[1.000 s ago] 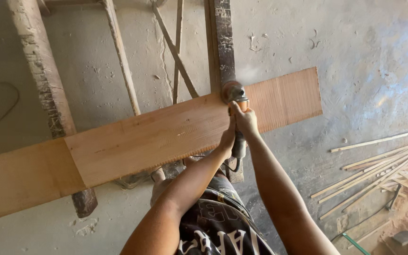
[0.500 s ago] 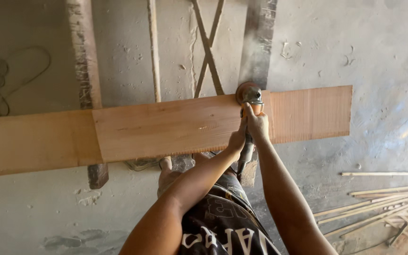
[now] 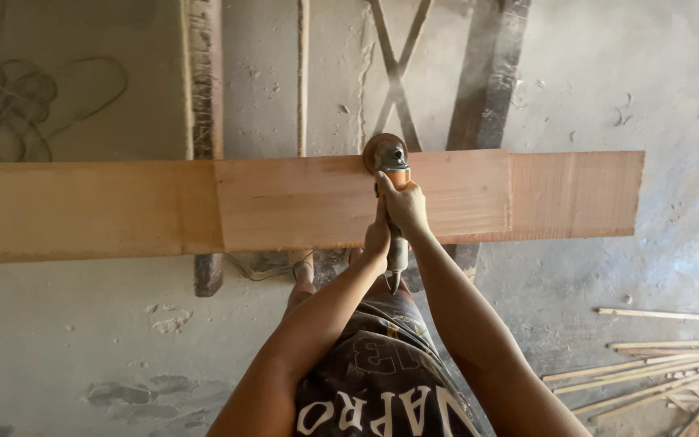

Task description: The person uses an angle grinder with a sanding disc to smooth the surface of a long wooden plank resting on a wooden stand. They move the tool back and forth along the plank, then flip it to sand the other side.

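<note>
We are gripping an orange angle grinder (image 3: 391,174) with both hands, its round disc sitting on the far edge of a long wooden plank (image 3: 285,202) that is lying across two dark wooden supports (image 3: 204,81). Our right hand (image 3: 408,207) is wrapping tight around the top of the tool's body, fingers clenched on it. Our left hand (image 3: 378,236) is closing on the rear of the handle, just below and touching the right. The grinder's tail is poking out under the left hand, past the plank's near edge. The hands are hiding most of the tool's body, so we are not making out a switch. The plank is running off the left edge of view. Thin wood strips (image 3: 657,376) are lying on the concrete floor (image 3: 82,340) at lower right, partly cut off.
</note>
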